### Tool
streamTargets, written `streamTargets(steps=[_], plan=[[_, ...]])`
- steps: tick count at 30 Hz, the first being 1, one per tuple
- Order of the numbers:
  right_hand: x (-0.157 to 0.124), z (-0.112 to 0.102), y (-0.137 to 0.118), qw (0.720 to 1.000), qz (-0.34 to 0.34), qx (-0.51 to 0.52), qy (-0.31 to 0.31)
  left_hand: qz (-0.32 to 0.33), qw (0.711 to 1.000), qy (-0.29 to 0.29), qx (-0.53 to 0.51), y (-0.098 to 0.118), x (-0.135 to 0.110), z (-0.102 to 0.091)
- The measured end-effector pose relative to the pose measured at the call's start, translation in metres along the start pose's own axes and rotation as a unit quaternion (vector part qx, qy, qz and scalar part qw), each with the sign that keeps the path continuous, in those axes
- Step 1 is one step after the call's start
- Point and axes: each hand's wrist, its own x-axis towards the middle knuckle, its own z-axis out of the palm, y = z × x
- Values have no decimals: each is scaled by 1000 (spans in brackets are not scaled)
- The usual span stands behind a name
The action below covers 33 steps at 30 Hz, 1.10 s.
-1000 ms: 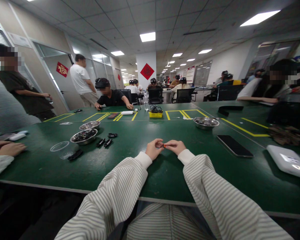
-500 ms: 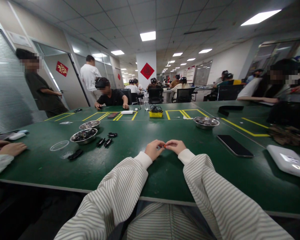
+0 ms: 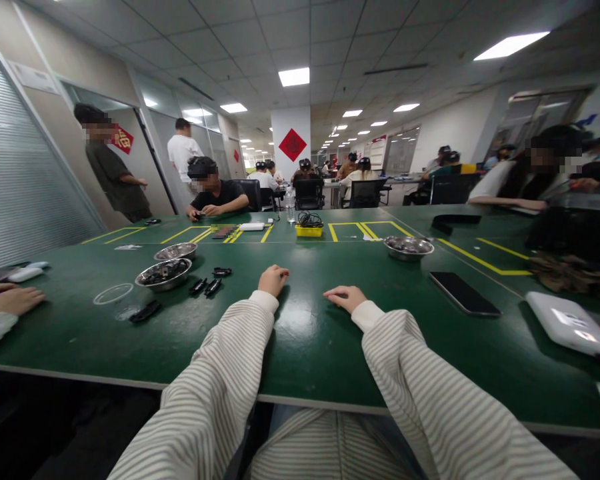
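Note:
My left hand (image 3: 273, 280) is closed in a pinch above the green table (image 3: 300, 360). A trace of red and a dark spot show at its fingertips, too small to name. Apart from it, to the right, my right hand (image 3: 346, 298) has its fingers stretched out and close together, with nothing visible in them. Left of my left hand lie several small black plastic parts (image 3: 213, 287). Beside them stands a metal bowl (image 3: 164, 285) filled with dark parts.
A second metal bowl (image 3: 176, 251) stands behind the first; another bowl (image 3: 409, 248) is at right. A phone (image 3: 464, 293) and a white device (image 3: 570, 323) lie at right. A yellow box (image 3: 309, 231) holds black cable. A neighbour's hand (image 3: 17, 301) rests at far left.
My hands were together around a small orange-red piece; now they are apart, the left moved left toward the black parts. The view has shifted slightly. A standing person at left moved right.

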Motion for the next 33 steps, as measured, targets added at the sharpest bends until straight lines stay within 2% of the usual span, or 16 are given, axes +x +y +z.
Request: streamTargets(steps=[3,5,10,19,21,23,26,31,33], plan=[[-1,0,0,1000,17,2,5,-75,996,-18,50,-30,11,0],[-1,1,0,1000,23,10,4,-91,993,-37,71,-40,15,3],[-1,2,-1,998,43,39,-8,-90,990,-65,91,-43,18,11],[-1,2,-3,995,69,75,-20,-187,969,-17,163,-49,13,8],[-1,3,-3,994,73,78,-21,-149,973,4,175,-46,13,7],[-1,3,-3,994,75,78,-22,-73,981,17,177,-41,13,7],[-1,2,-4,994,77,75,-23,16,985,-3,170,-31,13,11],[0,2,-3,994,74,72,-28,64,984,-84,140,-15,12,18],[1,2,-2,995,70,70,-30,68,987,-62,134,-12,11,17]])
